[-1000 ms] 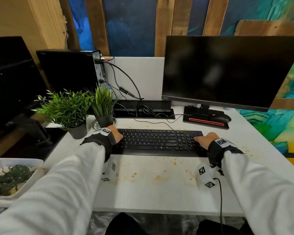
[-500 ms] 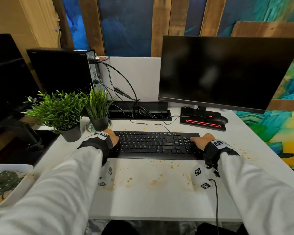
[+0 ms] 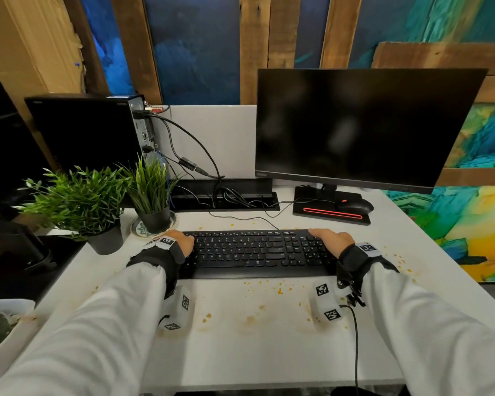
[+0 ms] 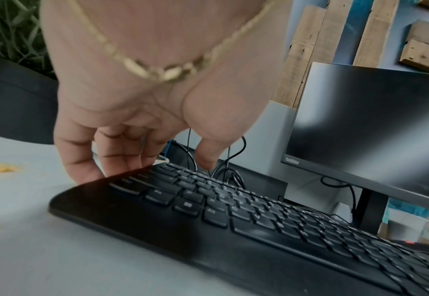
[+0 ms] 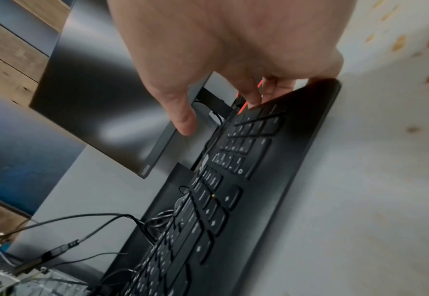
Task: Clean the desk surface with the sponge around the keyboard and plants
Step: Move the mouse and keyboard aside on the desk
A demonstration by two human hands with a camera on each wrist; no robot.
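Both hands have slid back with the black keyboard (image 3: 257, 252) (crumbs now show behind it); left hand (image 3: 180, 242) and right hand (image 3: 330, 241) grip its ends, fingers curled under, on the white desk (image 3: 240, 352).

Head view: taken from above and behind the arms, faced forward and down; the whole worktop (image 3: 240, 352), keyboard (image 3: 257, 252) and monitor (image 3: 366, 127) are taken in from some way off.
Left wrist view: set close under the left hand (image 4: 142, 96), aimed along the fingers over the keyboard's left end, toward the monitor.
Right wrist view: set close under the right hand (image 5: 233, 50), strongly tilted, aimed along the keyboard's right end.
Shared by all views: keyboard, monitor, spattered worktop.
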